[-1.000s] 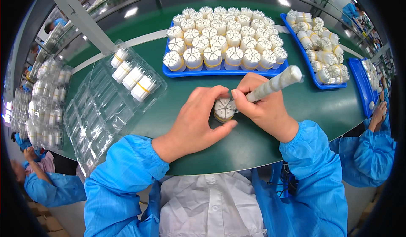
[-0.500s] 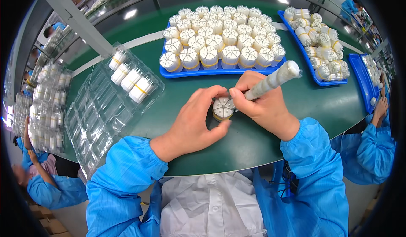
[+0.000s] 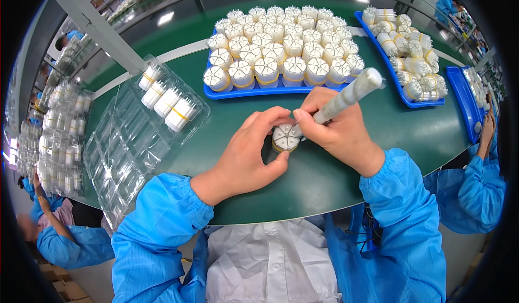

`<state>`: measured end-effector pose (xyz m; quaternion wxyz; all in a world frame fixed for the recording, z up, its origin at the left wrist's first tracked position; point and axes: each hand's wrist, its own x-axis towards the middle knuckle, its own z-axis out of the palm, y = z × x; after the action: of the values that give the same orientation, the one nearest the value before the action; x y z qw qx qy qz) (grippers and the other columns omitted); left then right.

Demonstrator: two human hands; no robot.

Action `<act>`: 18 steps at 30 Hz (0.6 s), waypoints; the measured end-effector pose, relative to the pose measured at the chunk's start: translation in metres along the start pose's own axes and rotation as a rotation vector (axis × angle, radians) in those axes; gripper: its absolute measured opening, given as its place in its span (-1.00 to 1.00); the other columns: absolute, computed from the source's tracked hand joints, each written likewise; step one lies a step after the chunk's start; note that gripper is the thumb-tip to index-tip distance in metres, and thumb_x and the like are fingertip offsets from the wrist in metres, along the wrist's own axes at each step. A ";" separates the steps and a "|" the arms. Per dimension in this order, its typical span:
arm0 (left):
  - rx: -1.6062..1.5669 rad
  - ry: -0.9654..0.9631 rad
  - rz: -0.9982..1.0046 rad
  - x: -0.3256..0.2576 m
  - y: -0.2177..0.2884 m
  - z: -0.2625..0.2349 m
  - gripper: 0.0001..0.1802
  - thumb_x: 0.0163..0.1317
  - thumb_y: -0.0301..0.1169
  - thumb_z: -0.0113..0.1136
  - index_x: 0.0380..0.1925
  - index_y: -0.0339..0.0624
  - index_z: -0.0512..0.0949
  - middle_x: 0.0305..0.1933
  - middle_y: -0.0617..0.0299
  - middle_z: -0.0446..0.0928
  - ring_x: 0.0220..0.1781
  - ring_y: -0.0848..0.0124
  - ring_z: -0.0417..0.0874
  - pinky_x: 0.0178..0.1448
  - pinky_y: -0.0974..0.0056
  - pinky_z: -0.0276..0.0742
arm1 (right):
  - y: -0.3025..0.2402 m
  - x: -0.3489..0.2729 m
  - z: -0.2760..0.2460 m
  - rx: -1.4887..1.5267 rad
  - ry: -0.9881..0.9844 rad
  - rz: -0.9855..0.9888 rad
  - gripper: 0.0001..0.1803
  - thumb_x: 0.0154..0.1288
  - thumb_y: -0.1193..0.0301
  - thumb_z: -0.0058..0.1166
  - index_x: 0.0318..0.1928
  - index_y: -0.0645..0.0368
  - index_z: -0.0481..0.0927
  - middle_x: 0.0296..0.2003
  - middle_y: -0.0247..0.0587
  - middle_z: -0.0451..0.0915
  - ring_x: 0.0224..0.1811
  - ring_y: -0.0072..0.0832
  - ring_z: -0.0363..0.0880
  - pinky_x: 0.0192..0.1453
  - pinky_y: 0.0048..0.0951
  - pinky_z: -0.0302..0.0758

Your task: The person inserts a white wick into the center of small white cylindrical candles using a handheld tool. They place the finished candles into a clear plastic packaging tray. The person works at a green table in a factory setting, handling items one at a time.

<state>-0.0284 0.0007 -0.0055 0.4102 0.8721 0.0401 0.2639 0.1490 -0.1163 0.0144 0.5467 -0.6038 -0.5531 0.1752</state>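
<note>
My left hand point(image 3: 243, 154) curls its thumb and fingers around a round bundle of white wedge-shaped pieces point(image 3: 285, 139), held upright on the green table with its segmented top facing up. A yellow band shows low on the bundle's side. In my right hand point(image 3: 340, 138) is a tool with a thick white-wrapped handle point(image 3: 348, 99), gripped like a pen. The handle slants up to the right. Its thin working end meets the right edge of the bundle's top; the exact tip is too small to make out.
Beyond my hands a blue tray point(image 3: 243, 93) holds many similar upright bundles. Another blue tray point(image 3: 419, 107) at right carries bundles lying loosely. At left, a clear plastic tray point(image 3: 121, 152) has several bundles at its far end. Co-workers sit on both sides; a metal post point(image 3: 102, 27) rises at far left.
The handle in my right hand has tipped slightly upward. My left thumb and fingers have shifted a little around the bundle, which stays in nearly the same place.
</note>
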 end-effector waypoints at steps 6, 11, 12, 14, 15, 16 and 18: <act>-0.091 -0.105 -0.161 -0.003 0.001 -0.007 -0.34 0.18 -0.48 0.31 0.30 -0.23 0.34 0.16 0.00 0.54 0.20 0.06 0.60 0.23 0.11 0.55 | 0.002 0.004 0.000 0.014 0.036 0.043 -0.83 0.33 0.41 0.31 -0.34 0.22 0.62 -0.47 -0.32 0.61 -0.43 -0.59 0.54 -0.35 -0.46 0.46; -0.009 0.038 -0.100 -0.004 0.009 -0.035 -0.43 0.25 -0.52 0.29 0.27 -0.22 0.39 0.24 0.12 0.50 0.25 0.32 0.57 0.30 0.24 0.49 | 0.015 0.009 -0.009 -0.140 0.171 -0.027 -0.83 0.29 0.48 0.31 -0.42 0.24 0.61 -0.52 -0.29 0.57 -0.49 -0.56 0.54 -0.41 -0.43 0.42; 0.122 0.120 -0.082 0.001 0.012 -0.049 -0.44 0.26 -0.51 0.29 0.27 -0.22 0.41 0.23 0.12 0.51 0.24 0.32 0.57 0.29 0.24 0.49 | 0.014 0.007 -0.005 -0.134 0.133 -0.037 -0.83 0.27 0.49 0.32 -0.42 0.23 0.60 -0.52 -0.29 0.58 -0.49 -0.54 0.54 -0.41 -0.41 0.42; 0.314 0.290 -0.089 0.011 0.007 -0.081 -0.48 0.29 -0.48 0.29 0.26 -0.19 0.44 0.21 0.12 0.55 0.22 0.33 0.59 0.28 0.24 0.50 | 0.012 0.004 0.001 -0.140 0.063 -0.045 -0.84 0.25 0.51 0.33 -0.43 0.22 0.60 -0.51 -0.28 0.58 -0.50 -0.50 0.54 -0.42 -0.38 0.43; 0.372 0.377 -0.114 0.018 0.001 -0.105 -0.50 0.31 -0.46 0.29 0.26 -0.18 0.47 0.20 0.11 0.57 0.21 0.32 0.59 0.28 0.23 0.50 | 0.012 0.003 0.003 -0.161 0.046 -0.086 -0.84 0.24 0.51 0.34 -0.43 0.22 0.59 -0.50 -0.27 0.58 -0.50 -0.47 0.54 -0.41 -0.37 0.43; 0.486 0.465 -0.107 0.023 -0.017 -0.131 -0.48 0.31 -0.45 0.29 0.27 -0.16 0.47 0.19 0.10 0.58 0.21 0.31 0.60 0.27 0.23 0.51 | 0.010 0.002 0.004 -0.185 0.029 -0.127 -0.84 0.22 0.51 0.35 -0.43 0.22 0.59 -0.50 -0.26 0.58 -0.51 -0.44 0.54 -0.41 -0.35 0.44; 0.670 0.550 -0.174 0.024 -0.063 -0.190 -0.46 0.30 -0.43 0.30 0.30 -0.13 0.47 0.21 0.07 0.59 0.21 0.24 0.61 0.27 0.20 0.51 | 0.014 0.003 0.009 -0.241 0.004 -0.207 -0.82 0.18 0.51 0.37 -0.45 0.20 0.58 -0.48 -0.22 0.58 -0.53 -0.33 0.53 -0.42 -0.32 0.45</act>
<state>-0.0922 0.1811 0.0575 0.0998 0.8475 0.3045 0.4232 0.1497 -0.1068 0.0009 0.4864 -0.6052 -0.6282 0.0493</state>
